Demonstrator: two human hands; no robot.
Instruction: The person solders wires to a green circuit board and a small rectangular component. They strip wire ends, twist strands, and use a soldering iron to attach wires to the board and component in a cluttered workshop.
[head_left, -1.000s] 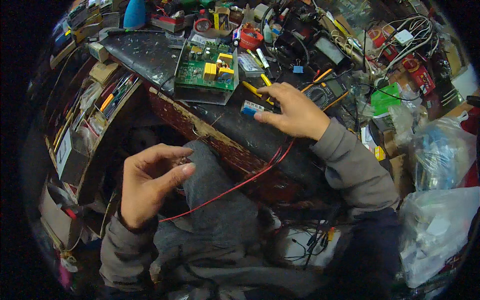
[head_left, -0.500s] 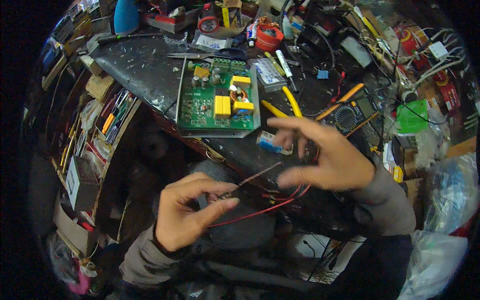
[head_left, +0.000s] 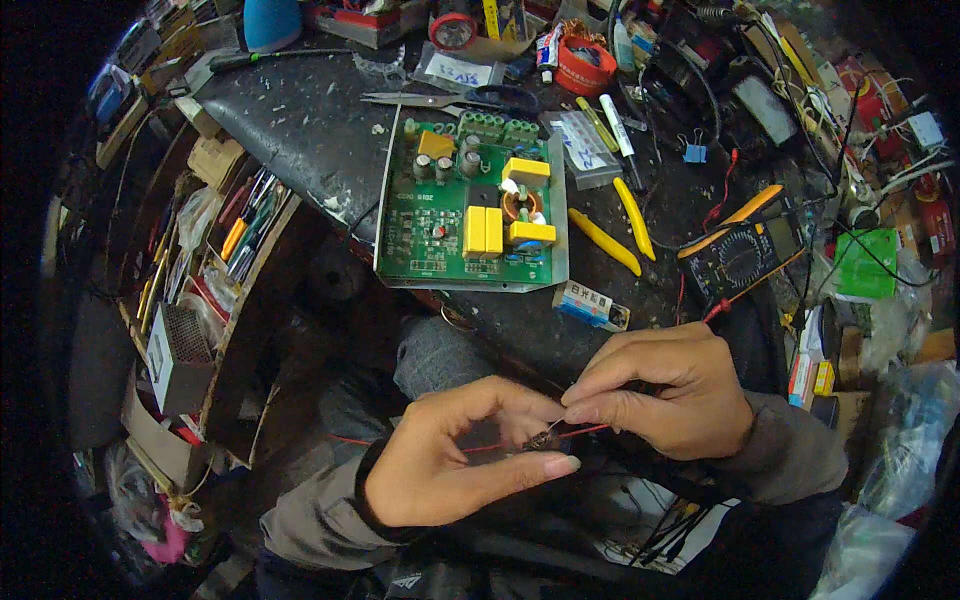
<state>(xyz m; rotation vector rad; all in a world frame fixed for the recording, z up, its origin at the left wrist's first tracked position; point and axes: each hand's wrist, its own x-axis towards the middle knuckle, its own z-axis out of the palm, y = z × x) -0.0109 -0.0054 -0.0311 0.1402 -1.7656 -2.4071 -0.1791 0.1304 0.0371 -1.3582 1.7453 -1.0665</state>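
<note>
Low in front of me, my left hand (head_left: 445, 455) pinches a small dark part with thin wire leads (head_left: 542, 438) between thumb and fingers. The part's exact kind is too small to make out. My right hand (head_left: 675, 395) meets it from the right, thumb and forefinger closed on a thin metallic lead (head_left: 557, 424). A red cable (head_left: 586, 431) runs behind both hands. Beyond them, a green circuit board (head_left: 412, 240) with yellow blocks, cylinders and a copper-wound ring lies in a metal tray (head_left: 558, 200). A small printed box (head_left: 592, 306) sits just past my right hand.
Yellow-handled pliers (head_left: 606, 243) and a multimeter (head_left: 745, 257) with red leads lie right of the board. Scissors (head_left: 440, 99), pens (head_left: 616, 125) and plastic bags (head_left: 585, 150) are behind it. Tool-filled shelving (head_left: 240, 330) stands at left; clutter crowds the far right.
My right hand has come down and left, from held apart with fingers spread to pinching the lead. My left hand has moved right with the small part. The view has shifted slightly.
</note>
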